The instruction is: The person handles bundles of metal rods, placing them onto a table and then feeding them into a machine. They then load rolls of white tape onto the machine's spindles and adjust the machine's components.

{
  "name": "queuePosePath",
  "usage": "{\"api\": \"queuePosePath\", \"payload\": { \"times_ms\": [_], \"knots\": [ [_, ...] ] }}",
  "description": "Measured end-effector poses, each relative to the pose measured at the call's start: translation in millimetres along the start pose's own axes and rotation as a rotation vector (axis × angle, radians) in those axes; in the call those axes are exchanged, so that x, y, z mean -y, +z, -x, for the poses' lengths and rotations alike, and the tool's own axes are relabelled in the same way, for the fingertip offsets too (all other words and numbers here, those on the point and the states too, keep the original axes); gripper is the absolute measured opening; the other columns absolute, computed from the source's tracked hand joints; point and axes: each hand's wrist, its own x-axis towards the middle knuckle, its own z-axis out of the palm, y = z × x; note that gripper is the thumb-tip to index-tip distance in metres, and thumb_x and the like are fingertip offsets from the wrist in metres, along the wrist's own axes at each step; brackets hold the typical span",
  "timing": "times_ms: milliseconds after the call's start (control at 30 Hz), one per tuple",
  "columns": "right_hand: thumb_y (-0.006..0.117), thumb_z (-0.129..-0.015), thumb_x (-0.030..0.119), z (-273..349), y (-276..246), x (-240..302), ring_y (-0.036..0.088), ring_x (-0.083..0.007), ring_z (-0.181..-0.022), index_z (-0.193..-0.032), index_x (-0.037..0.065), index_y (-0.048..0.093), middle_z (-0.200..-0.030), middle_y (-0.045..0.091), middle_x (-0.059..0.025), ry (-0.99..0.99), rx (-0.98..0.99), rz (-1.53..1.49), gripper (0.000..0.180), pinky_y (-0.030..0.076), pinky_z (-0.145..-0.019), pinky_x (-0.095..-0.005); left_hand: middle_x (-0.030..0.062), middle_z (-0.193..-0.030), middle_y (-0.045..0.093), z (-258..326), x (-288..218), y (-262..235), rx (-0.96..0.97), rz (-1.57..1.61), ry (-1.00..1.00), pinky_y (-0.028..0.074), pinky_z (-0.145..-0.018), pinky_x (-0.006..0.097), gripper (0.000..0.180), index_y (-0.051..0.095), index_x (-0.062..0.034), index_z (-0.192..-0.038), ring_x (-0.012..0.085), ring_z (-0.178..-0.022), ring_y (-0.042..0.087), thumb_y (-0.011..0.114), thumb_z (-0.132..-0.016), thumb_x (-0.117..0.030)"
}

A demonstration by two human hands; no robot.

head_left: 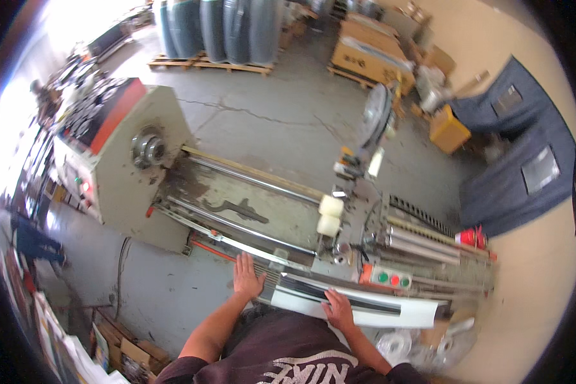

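Observation:
My left hand lies with its fingers stretched out and thumb apart. It is over the ribbed front edge of a long machine, just left of a white sheet-like panel, and it holds nothing that I can see. My right hand rests on that panel with the fingers spread over a long black strip that runs along it. Behind the panel, a control box carries green and red push buttons. Two white rollers stand at the machine's middle, beyond my hands.
The machine's big grey headstock with a metal chuck stands at the left. Two steel rails span to the right-hand carriage. Wrapped rolls stand on pallets far back. A large carton and blue curtains are right.

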Motion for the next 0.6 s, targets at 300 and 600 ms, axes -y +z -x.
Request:
{"api": "queuePosePath", "payload": {
  "times_ms": [300, 600],
  "knots": [
    [0.062, -0.095, 0.025, -89, -135, 29, 0.059, -0.033, -0.119, -0.125, 0.004, 0.063, -0.127, 0.064, -0.014, -0.112, -0.284, 0.005, 0.036, 0.041, -0.107, -0.0473, 0.0283, -0.161, 0.013, 42, 16, -18, -0.134, 0.218, -0.039, 0.015, -0.121, 0.052, 0.084, 0.02, 0.0053, -0.153, 0.0468, -0.149, 0.01, 0.063, -0.092, -0.033],
    [0.062, -0.095, 0.027, -316, -282, 21, 0.045, -0.0347, -0.135, -0.142, 0.004, 0.048, -0.148, 0.048, -0.0165, -0.428, -0.615, 0.291, 0.054, 0.033, -0.114, -0.0471, 0.0322, -0.158, 0.015, 84, 6, -20, -0.237, 0.305, -0.216, 0.016, -0.12, 0.053, 0.076, 0.019, 0.0063, -0.153, 0.0484, -0.148, 0.013, 0.059, -0.095, -0.025]
  ]
}}
